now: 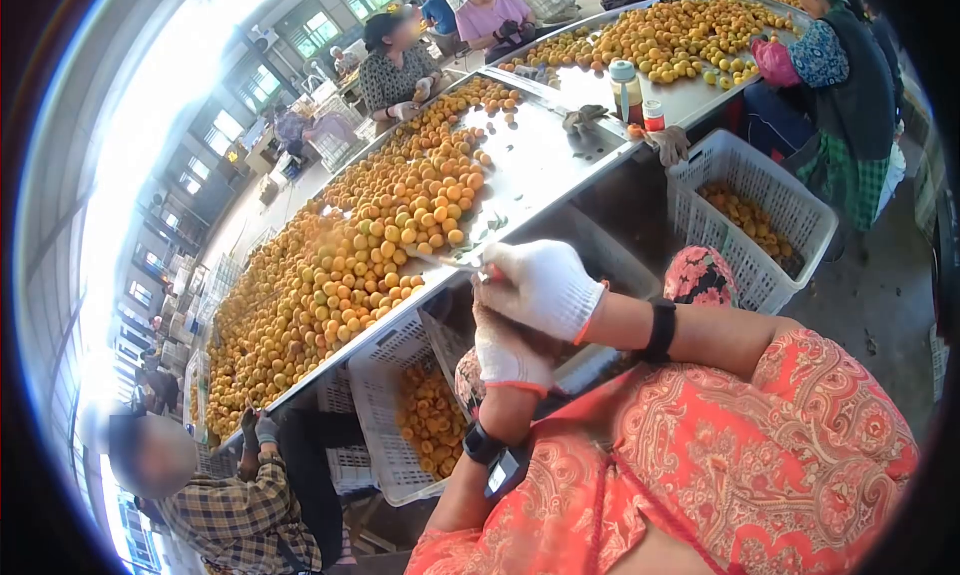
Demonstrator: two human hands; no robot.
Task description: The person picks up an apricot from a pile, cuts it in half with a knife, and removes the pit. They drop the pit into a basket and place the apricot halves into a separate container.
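Observation:
My right hand [545,287], in a white knit glove, is closed around the handle of a small knife [445,263]. Its thin blade points left, over the near edge of the sorting table [545,155]. Just beneath, and pressed against it, is my left hand [508,347], in a soiled glove with its fingers curled. Whatever it grips, if anything, is hidden behind the right hand. Beyond the blade lies a broad heap of orange-yellow apricots [340,245], with a few green leaves [488,225] near the table edge.
Crates of halved fruit stand below the table: a left crate [385,455] and a right crate [820,220]. A bottle [626,93], a red jar [653,117] and dark gloves [585,120] rest on the table. Co-workers sit around it, one in a checked shirt [245,510] at lower left.

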